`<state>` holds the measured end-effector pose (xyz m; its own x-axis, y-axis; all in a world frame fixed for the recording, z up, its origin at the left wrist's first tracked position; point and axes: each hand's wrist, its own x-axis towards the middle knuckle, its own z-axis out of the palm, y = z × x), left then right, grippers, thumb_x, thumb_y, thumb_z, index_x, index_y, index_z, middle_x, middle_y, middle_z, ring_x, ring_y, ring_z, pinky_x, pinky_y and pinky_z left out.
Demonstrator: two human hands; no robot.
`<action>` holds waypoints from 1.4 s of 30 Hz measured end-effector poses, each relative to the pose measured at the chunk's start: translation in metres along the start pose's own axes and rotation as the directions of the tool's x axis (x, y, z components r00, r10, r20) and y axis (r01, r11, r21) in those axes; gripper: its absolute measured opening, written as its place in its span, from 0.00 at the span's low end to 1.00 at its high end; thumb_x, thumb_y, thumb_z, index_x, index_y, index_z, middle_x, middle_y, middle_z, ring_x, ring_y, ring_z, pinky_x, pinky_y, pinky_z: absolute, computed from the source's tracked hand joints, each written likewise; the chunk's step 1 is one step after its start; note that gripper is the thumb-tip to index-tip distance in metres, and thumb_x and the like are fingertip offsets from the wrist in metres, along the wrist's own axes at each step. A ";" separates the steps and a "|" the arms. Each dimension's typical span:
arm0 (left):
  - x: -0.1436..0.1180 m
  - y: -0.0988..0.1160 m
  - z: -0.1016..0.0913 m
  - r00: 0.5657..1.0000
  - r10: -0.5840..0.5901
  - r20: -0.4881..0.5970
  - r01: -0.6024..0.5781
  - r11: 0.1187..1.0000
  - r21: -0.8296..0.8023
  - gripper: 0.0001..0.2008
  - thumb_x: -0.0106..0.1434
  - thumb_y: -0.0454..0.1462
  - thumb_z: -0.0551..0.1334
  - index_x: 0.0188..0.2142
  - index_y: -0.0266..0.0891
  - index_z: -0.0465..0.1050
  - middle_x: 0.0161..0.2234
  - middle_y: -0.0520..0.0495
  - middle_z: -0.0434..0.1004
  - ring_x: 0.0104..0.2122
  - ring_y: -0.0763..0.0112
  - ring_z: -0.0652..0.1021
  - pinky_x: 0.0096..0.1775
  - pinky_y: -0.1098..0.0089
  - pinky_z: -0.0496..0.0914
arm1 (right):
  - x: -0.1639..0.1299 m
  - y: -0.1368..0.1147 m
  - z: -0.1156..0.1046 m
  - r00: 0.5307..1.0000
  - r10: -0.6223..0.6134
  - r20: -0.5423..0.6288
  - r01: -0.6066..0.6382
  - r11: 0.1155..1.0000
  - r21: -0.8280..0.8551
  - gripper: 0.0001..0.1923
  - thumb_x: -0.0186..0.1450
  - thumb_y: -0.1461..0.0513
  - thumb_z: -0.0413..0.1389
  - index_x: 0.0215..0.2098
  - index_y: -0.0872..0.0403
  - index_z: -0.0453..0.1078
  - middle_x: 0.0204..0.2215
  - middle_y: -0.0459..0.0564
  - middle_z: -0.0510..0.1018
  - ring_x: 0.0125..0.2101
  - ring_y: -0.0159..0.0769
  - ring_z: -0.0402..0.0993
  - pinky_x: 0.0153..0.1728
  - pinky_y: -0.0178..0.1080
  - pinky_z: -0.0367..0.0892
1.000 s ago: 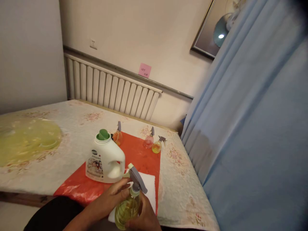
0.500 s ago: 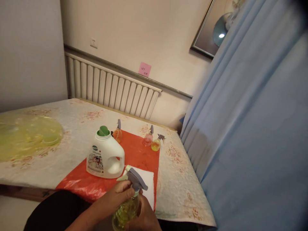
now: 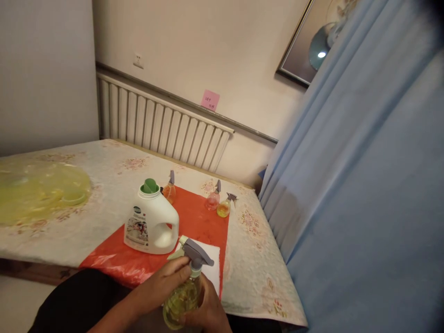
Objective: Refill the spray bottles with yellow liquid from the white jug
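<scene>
Bare hands (image 3: 169, 276), bare left forearm (image 3: 126, 303) and rounded black cloth (image 3: 78, 298), probably a trouser leg.

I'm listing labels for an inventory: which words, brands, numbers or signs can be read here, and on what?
None reads with certainty.
Pink square paper note: two short handwritten lines, too small and blurred to read.
Printed label on the white plastic jug: small lettering, too blurred to read.
Held clear plastic spray bottle: no lettering that I can make out.

Blue curtain (image 3: 347, 185) overlapping framed picture (image 3: 303, 53), pink note (image 3: 210, 100) above pale radiator (image 3: 159, 125)
</scene>
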<state>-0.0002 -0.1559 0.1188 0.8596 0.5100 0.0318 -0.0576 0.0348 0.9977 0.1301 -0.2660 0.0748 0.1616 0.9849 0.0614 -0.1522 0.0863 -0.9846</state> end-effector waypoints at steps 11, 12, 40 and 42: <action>0.006 -0.005 0.011 0.996 0.027 -0.081 -0.034 0.995 -0.095 0.23 0.51 0.43 0.71 0.45 0.36 0.74 0.44 0.40 0.79 0.48 0.50 0.75 0.50 0.58 0.69 | -0.002 -0.002 0.003 1.000 -0.028 0.012 0.029 0.999 -0.031 0.43 0.38 0.53 0.74 0.52 0.52 0.70 0.46 0.51 0.79 0.46 0.49 0.75 0.46 0.44 0.69; 0.005 -0.002 0.009 0.998 0.028 -0.056 -0.032 0.997 -0.069 0.23 0.52 0.43 0.70 0.45 0.36 0.74 0.45 0.41 0.79 0.49 0.50 0.75 0.51 0.58 0.68 | -0.002 -0.002 0.002 1.000 -0.026 0.014 0.027 0.999 -0.029 0.44 0.38 0.53 0.74 0.52 0.52 0.70 0.46 0.51 0.79 0.46 0.49 0.76 0.46 0.44 0.69; 0.009 -0.010 0.000 0.998 0.055 0.014 -0.051 0.982 -0.183 0.25 0.53 0.47 0.70 0.47 0.37 0.74 0.44 0.43 0.78 0.47 0.53 0.74 0.49 0.60 0.68 | -0.001 -0.006 0.006 1.000 -0.008 0.001 0.008 0.998 -0.059 0.41 0.40 0.56 0.73 0.53 0.52 0.70 0.46 0.50 0.79 0.46 0.47 0.75 0.46 0.43 0.70; 0.006 -0.006 -0.003 0.998 0.037 0.060 -0.029 0.992 -0.122 0.23 0.57 0.48 0.67 0.48 0.39 0.74 0.46 0.43 0.77 0.48 0.54 0.74 0.51 0.59 0.67 | -0.001 -0.005 0.005 1.000 -0.002 0.000 0.002 0.997 -0.071 0.41 0.40 0.57 0.73 0.52 0.52 0.70 0.45 0.49 0.80 0.45 0.47 0.76 0.44 0.42 0.70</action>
<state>0.0039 -0.1507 0.1124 0.8859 0.4583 0.0721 -0.1445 0.1248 0.9816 0.1258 -0.2670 0.0800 0.1620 0.9847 0.0635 -0.0819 0.0775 -0.9936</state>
